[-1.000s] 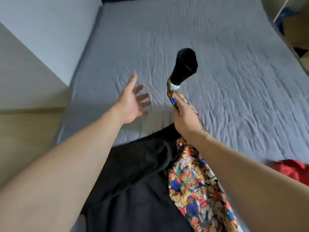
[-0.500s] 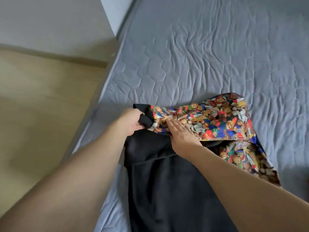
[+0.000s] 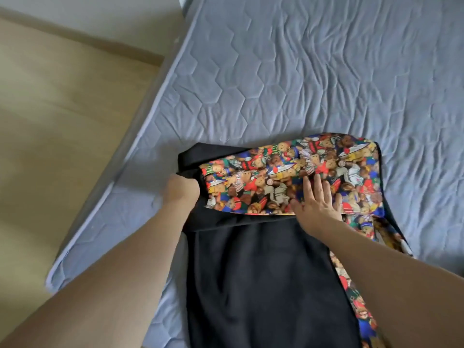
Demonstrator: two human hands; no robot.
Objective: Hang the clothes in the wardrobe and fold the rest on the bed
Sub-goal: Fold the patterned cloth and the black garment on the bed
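Note:
A black garment (image 3: pixel 261 277) with a colourful teddy-bear print part lies on the grey-blue quilted bed (image 3: pixel 276 79), near its left edge. Its printed sleeve (image 3: pixel 281 177) is folded across the top of the black body, ending in a black cuff at the left. My left hand (image 3: pixel 182 190) grips that black cuff end, its fingers hidden in the fabric. My right hand (image 3: pixel 317 204) lies flat with straight fingers on the printed sleeve, pressing it down. More printed fabric runs down the garment's right side under my right forearm.
The bed's left edge and near-left corner (image 3: pixel 57 275) border a tan wooden floor (image 3: pixel 50 121). A pale wall base shows at top left. Bare quilted mattress stretches beyond and right of the garment.
One second ago my right hand held the sleeve up in the air; it now lies folded across the garment. My left hand took the cuff, and my right hand slid right along the sleeve.

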